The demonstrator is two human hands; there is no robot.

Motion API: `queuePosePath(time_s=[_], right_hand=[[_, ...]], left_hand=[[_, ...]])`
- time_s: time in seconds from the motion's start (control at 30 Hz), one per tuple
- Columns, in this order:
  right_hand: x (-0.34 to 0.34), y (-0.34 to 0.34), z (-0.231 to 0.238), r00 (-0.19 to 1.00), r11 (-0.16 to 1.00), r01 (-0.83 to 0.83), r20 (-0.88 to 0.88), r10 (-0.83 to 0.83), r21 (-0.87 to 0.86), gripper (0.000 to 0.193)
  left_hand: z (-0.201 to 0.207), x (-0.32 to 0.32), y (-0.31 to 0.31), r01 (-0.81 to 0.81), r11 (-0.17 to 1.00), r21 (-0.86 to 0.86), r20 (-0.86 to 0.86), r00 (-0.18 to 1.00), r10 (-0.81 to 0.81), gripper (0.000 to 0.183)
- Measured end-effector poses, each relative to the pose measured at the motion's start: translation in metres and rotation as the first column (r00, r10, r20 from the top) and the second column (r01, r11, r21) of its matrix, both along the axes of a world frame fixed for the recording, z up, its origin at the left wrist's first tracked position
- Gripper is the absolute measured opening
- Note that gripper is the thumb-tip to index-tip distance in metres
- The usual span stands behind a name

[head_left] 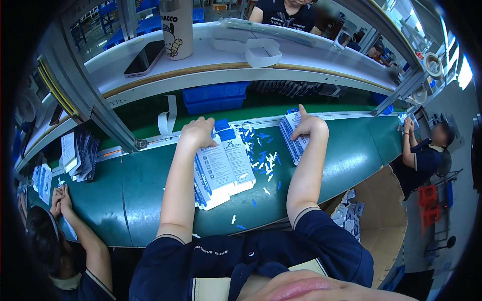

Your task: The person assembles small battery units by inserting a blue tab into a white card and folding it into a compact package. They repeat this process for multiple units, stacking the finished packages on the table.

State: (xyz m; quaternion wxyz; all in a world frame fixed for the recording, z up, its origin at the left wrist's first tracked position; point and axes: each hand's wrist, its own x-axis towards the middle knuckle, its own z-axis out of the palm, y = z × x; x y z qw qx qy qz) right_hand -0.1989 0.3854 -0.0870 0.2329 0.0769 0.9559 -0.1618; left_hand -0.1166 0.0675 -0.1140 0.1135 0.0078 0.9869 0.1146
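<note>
Flat white-and-blue printed cardboard cartons [218, 163] lie in an overlapping pile on the green table before me. Bent over the pile's upper left edge, my left hand [197, 133] grips it, thumb on the printed face. Blue tabs show beside those fingers. My right hand [312, 125] rests at a second, narrower stack of printed cartons [289, 131] farther right. Its thumb lies against the stack and one finger points up, apart from the thumb; its other fingers are partly hidden. Small blue and white cut-out scraps [266, 160] are scattered between the two stacks.
A raised white shelf [211, 52] at the back carries a phone [144, 59], a cup [177, 30] and a paper ring [263, 52]. Beneath stands a blue bin [215, 97]. A large cardboard box [384, 215] holds pieces at my right. Co-workers sit left, right and opposite.
</note>
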Motion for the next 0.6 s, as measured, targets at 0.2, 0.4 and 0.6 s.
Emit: queuePosePath(time_s=[0.2,0.4,0.6], right_hand=[[0.007,-0.009,0.006,0.965,0.987,-0.030,-0.254,0.070,0.156,0.131],[0.042,-0.059,0.048,0.572,0.544,-0.763,-0.757,0.315,-0.350,0.079],[0.057,-0.087,0.054,0.583,0.182,-0.771,-0.562,0.587,-0.610,0.088]], left_hand=[[0.033,0.015,-0.004,0.099,0.925,0.368,-0.353,0.935,0.040,0.028],[0.065,0.032,0.007,0.415,0.568,0.711,-0.625,0.743,0.240,0.028],[0.061,0.034,0.012,0.657,0.411,0.633,-0.759,0.632,0.158,0.021]])
